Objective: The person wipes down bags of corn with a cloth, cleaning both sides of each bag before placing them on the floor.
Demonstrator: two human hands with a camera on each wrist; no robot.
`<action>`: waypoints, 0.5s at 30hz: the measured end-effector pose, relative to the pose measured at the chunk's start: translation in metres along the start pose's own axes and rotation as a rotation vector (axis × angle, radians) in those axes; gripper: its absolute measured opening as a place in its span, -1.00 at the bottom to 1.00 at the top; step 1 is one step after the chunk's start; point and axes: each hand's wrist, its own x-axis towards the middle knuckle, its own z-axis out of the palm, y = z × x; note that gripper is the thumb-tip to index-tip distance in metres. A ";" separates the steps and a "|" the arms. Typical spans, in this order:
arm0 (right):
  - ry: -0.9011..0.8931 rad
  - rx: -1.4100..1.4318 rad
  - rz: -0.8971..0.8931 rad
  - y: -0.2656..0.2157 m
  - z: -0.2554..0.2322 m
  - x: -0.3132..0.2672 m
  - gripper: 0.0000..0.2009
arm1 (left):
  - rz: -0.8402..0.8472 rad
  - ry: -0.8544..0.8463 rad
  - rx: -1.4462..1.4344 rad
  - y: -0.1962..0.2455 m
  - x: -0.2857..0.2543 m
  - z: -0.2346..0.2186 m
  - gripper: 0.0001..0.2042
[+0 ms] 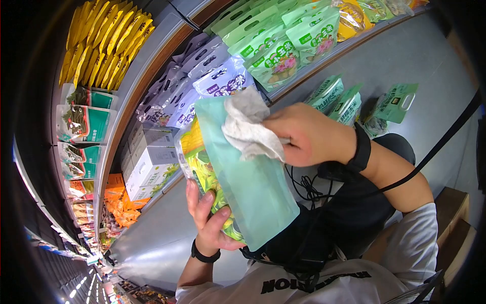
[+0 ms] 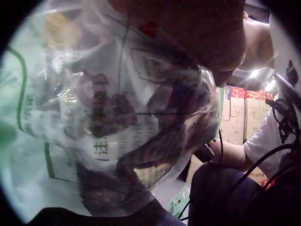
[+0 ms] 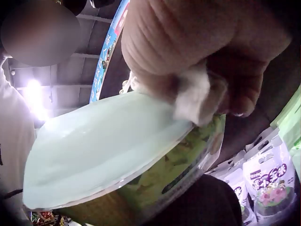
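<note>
A package with a plain pale green side (image 1: 248,177) and a printed yellow-green side stands tilted in front of the person. The left hand (image 1: 215,223) grips its lower part, thumb and fingers on the printed side. Bunched in the right hand (image 1: 309,134) is a whitish cloth (image 1: 250,124), pressed on the upper part of the green side. In the right wrist view the right hand (image 3: 202,47) pinches the cloth (image 3: 195,94) at the edge of the package (image 3: 108,141). Clear film of a package (image 2: 108,117) fills most of the left wrist view; the left hand's fingers are hard to make out there.
Shelves hold purple bags (image 1: 223,78), green bags (image 1: 273,55), yellow packets (image 1: 109,40) and white boxes (image 1: 152,164). Several green packages (image 1: 397,101) stand on the grey floor to the right. Black cables (image 1: 309,190) hang near the person's knees, and a cardboard box (image 1: 450,213) is at the right.
</note>
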 end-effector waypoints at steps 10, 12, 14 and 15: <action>0.002 0.036 -0.063 -0.021 -0.001 -0.013 -0.75 | 0.017 0.018 0.038 -0.001 -0.004 -0.001 -0.33; -0.016 0.020 -0.066 -0.024 -0.001 -0.014 -0.73 | 0.016 0.004 0.020 -0.001 -0.003 -0.002 -0.32; -0.017 -0.005 -0.102 -0.024 0.001 -0.016 -0.67 | 0.018 0.015 0.025 -0.001 -0.003 -0.001 -0.31; -0.018 -0.003 -0.102 -0.024 0.001 -0.016 -0.67 | 0.021 0.024 0.026 -0.001 -0.003 0.000 -0.31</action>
